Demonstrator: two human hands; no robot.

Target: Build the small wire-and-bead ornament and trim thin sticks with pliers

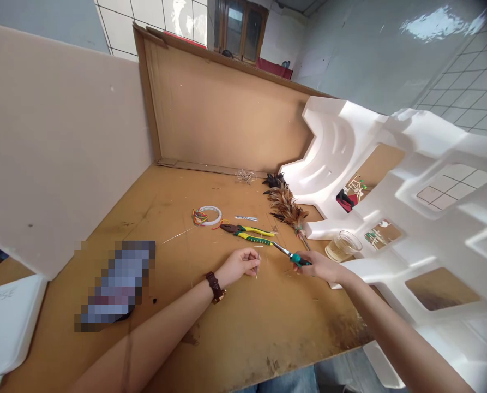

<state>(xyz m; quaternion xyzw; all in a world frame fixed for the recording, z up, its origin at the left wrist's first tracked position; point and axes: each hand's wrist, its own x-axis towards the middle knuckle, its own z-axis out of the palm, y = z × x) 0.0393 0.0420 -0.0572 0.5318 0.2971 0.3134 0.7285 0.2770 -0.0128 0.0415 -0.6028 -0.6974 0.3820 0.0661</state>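
My left hand (243, 263), with a dark watch on its wrist, pinches a short thin piece of wire (257, 267) over the brown tabletop (243, 327). To its right my right hand (314, 266) is closed round the green and black handle of a slim metal tool (283, 249), whose tip points up and left. Just behind both hands lie yellow and green pliers (247, 232). A white ring of tape (211, 216) with coloured threads (199, 216) rests farther back, and a few thin white strips (246, 218) lie beside it.
Brown feathers (286, 204) and a glass cup (343, 246) stand near the white foam panel (423, 218) on the right. Tangled wire (246, 176) lies by the cardboard wall (230, 109). A blurred-out flat object (118, 284) lies left.
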